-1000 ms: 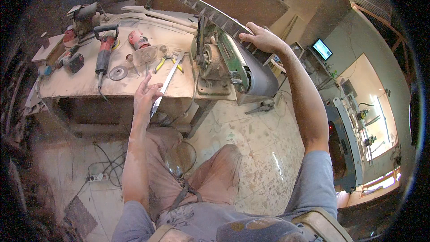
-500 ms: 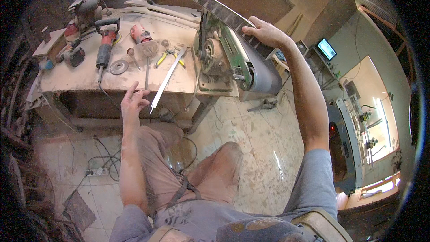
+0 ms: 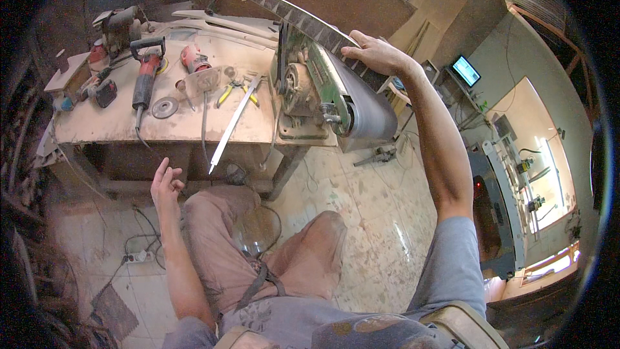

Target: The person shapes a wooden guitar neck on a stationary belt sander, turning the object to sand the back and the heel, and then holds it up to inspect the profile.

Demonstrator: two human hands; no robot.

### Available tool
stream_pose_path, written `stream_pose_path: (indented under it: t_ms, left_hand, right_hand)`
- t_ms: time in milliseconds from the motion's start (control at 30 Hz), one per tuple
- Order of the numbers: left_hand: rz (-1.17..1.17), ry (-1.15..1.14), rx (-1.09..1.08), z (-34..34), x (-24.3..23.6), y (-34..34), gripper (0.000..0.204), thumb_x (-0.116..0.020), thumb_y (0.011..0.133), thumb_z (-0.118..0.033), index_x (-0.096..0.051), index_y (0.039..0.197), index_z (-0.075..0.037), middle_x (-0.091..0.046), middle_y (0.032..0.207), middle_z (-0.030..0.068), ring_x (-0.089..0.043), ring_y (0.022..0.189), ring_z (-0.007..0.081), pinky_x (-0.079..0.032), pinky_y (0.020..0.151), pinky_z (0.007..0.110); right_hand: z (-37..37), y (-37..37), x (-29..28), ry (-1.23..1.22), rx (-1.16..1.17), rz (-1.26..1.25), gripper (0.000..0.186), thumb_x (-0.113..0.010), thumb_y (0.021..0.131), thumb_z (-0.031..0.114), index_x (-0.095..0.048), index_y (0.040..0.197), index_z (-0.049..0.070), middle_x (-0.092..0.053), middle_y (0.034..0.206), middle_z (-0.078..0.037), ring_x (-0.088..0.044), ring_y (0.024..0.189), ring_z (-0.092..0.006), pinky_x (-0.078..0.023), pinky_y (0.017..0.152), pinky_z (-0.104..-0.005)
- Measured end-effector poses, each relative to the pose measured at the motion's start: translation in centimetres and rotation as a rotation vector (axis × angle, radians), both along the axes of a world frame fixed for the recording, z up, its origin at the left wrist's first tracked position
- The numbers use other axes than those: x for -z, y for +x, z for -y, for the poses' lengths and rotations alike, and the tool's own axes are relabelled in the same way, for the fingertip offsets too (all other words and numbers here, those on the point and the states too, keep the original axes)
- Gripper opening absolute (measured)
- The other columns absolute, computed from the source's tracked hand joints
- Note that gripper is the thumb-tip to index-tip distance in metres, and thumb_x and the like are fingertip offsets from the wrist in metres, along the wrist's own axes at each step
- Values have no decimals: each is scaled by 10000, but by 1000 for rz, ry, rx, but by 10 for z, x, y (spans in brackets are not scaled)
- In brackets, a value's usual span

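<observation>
My right hand [image 3: 380, 55], arm stretched out, grips a long dark strip [image 3: 294, 15] with a pale upper edge, ribbed side and upturned far-left end. That strip lies along the top of a green belt sander [image 3: 326, 81] with a wide grey belt [image 3: 371, 100]. My fingers lie over its near end; the thumb side is partly hidden. In front of the workbench [image 3: 97, 128], my left hand [image 3: 168, 187] hangs in the air, its fingers apart and loosely bent, touching nothing. Nearest to it, a thin whitish straight bar [image 3: 234, 123] juts past the bench's front edge.
A red-and-black angle grinder [image 3: 149, 77], a grinding disc [image 3: 165, 107], yellow-handled pliers [image 3: 226, 94] and a cordless drill [image 3: 102, 90] lie on the bench. Cables and a power strip [image 3: 137, 256] are on the tiled floor. A lit monitor [image 3: 465, 71] stands right, above a dark machine [image 3: 494, 210].
My left hand has moved down and left, away from the bench edge. The right hand keeps its hold on the strip. The whole view has shifted slightly.
</observation>
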State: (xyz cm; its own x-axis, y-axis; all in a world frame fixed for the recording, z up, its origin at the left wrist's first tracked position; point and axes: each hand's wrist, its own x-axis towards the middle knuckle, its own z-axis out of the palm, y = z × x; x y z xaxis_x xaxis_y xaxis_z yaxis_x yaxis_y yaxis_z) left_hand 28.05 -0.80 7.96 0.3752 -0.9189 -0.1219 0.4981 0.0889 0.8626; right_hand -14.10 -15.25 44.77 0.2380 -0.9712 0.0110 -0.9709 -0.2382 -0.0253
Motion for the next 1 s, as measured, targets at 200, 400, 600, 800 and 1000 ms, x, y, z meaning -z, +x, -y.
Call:
stream_pose_path:
  t_ms: [200, 400, 600, 800, 1000]
  left_hand:
    - [-7, 30, -27, -4, 5, -1, 473, -615, 1010, -167, -507, 1450, -29, -663, 959, 67, -530, 682, 67, -465, 622, 212]
    - [-8, 6, 13, -7, 23, 4, 519, -614, 1016, -198, -467, 1480, -21, -645, 1048, 91, -574, 800, 89, -481, 633, 224]
    - [6, 58, -28, -14, 15, 5, 461, -607, 1011, -166, -514, 1442, -31, -655, 956, 66, -514, 678, 70, -456, 613, 226]
    - [28, 77, -73, -23, 2, -2, 468, -608, 1012, -168, -506, 1445, -23, -656, 954, 69, -512, 676, 79, -458, 617, 231]
    - [26, 87, -20, -20, 17, 8, 469, -604, 1018, -186, -502, 1450, -33, -669, 970, 77, -532, 699, 86, -473, 631, 232]
  right_hand:
    - [-12, 5, -4, 30, 3, 50, 505, -534, 988, 505, -533, 1301, 108, -632, 1277, -185, -585, 1218, -317, -445, 1020, -459]
    - [-14, 6, -2, 20, -17, 81, 480, -544, 985, 487, -541, 1293, 119, -653, 1227, -162, -608, 1176, -279, -456, 1003, -449]
    - [-16, 6, -4, 28, -93, 122, 457, -563, 953, 467, -551, 1247, 117, -658, 1179, -156, -616, 1130, -267, -461, 980, -437]
    - [-11, 2, -2, 15, -35, 60, 430, -570, 924, 443, -554, 1187, 104, -659, 1175, -173, -620, 1125, -294, -467, 961, -446]
    - [-11, 0, 1, 18, -66, 98, 469, -560, 929, 464, -549, 1238, 111, -660, 1205, -188, -623, 1141, -337, -467, 968, -487]
